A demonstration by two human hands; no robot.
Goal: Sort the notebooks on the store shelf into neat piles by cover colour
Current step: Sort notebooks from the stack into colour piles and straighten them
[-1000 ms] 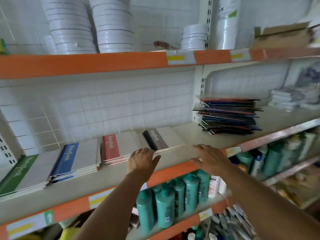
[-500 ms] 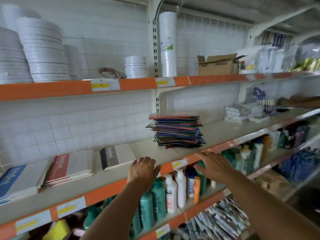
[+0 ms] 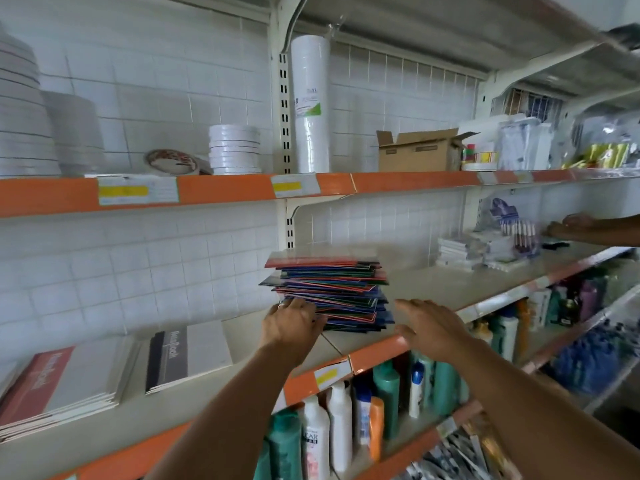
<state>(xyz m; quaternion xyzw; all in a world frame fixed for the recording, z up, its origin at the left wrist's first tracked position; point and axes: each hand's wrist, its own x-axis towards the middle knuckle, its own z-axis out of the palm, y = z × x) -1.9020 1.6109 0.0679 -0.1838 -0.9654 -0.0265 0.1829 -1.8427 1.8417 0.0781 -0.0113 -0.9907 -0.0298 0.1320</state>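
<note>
While hands (image 3: 360, 323) flank it, stack (image 3: 329, 292) sits between.

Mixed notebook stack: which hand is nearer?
Left. The left hand touches the lower left side of the mixed notebook stack; the right hand hovers open just off its right side, above the shelf edge.

an open cardboard box (image 3: 417, 154) sits above; shampoo bottles (image 3: 337, 427) fill the shelf below.

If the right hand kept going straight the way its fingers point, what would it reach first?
Probably the mixed notebook stack: the right hand hovers open just off its lower right edge, fingers aimed that way. Depth is unclear.
</note>
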